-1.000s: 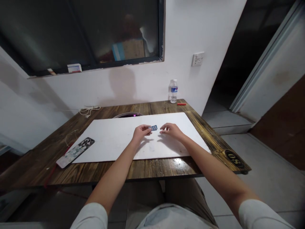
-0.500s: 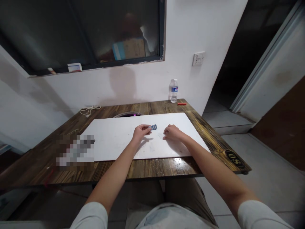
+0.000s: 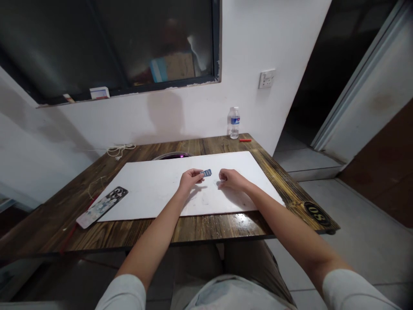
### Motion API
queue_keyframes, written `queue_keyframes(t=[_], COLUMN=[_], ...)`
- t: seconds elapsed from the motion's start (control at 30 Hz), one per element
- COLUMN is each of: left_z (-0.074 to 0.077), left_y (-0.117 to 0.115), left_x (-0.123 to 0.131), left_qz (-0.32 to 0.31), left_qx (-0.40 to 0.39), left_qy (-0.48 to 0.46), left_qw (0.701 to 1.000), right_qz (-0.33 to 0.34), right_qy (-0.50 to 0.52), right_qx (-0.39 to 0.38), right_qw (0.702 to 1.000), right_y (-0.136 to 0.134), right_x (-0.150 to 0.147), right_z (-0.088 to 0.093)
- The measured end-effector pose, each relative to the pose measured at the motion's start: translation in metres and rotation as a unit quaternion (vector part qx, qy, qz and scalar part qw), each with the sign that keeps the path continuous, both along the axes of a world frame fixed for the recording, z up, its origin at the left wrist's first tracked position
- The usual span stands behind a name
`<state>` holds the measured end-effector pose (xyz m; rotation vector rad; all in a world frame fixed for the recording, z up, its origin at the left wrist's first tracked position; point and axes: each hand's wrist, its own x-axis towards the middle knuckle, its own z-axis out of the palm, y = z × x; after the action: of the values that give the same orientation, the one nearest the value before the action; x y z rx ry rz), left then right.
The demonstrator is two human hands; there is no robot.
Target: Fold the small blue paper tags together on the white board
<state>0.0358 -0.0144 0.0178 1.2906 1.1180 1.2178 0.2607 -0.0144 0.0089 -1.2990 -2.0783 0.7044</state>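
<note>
My left hand (image 3: 191, 179) pinches a small blue-and-white flat card (image 3: 206, 172) at its near end, with the card sticking out to the right of my fingertips. My right hand (image 3: 229, 179) rests curled on the white board (image 3: 145, 191), holding nothing. Its fingertips sit a short way to the right of the card, not touching it. Both forearms reach forward over the wooden table (image 3: 206, 228).
A phone in a patterned case (image 3: 102, 207) lies at the board's left edge. Behind the board are a round dark object (image 3: 172, 156), a coiled white cable (image 3: 121, 150), a water bottle (image 3: 234, 123) and a small red stick (image 3: 245, 140).
My right hand has curled its fingers and shifted slightly left toward the card. My left hand still holds the card in about the same place.
</note>
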Motion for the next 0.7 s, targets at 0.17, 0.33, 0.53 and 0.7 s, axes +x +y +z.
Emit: queue_keyframes(t=[0.17, 0.33, 0.53, 0.7], left_z=[0.000, 0.002, 0.004, 0.005], left_y=[-0.001, -0.003, -0.007, -0.009], left_x=[0.001, 0.001, 0.005, 0.006], left_qz=[-0.001, -0.005, -0.054, -0.092], left_qx=[0.002, -0.008, -0.029, -0.031], left_qy=[0.005, 0.001, 0.013, 0.017], left_qw=[1.000, 1.000, 0.998, 0.995], right_qz=[0.003, 0.028, 0.039, 0.075], right_qy=[0.168, 0.231, 0.212, 0.156], right_qx=[-0.003, 0.072, 0.209, 0.267], right_qw=[0.986, 0.970, 0.954, 0.948], right_y=[0.004, -0.001, -0.007, -0.006], right_x=[-0.007, -0.011, -0.009, -0.009], right_z=[-0.005, 0.003, 0.008, 0.007])
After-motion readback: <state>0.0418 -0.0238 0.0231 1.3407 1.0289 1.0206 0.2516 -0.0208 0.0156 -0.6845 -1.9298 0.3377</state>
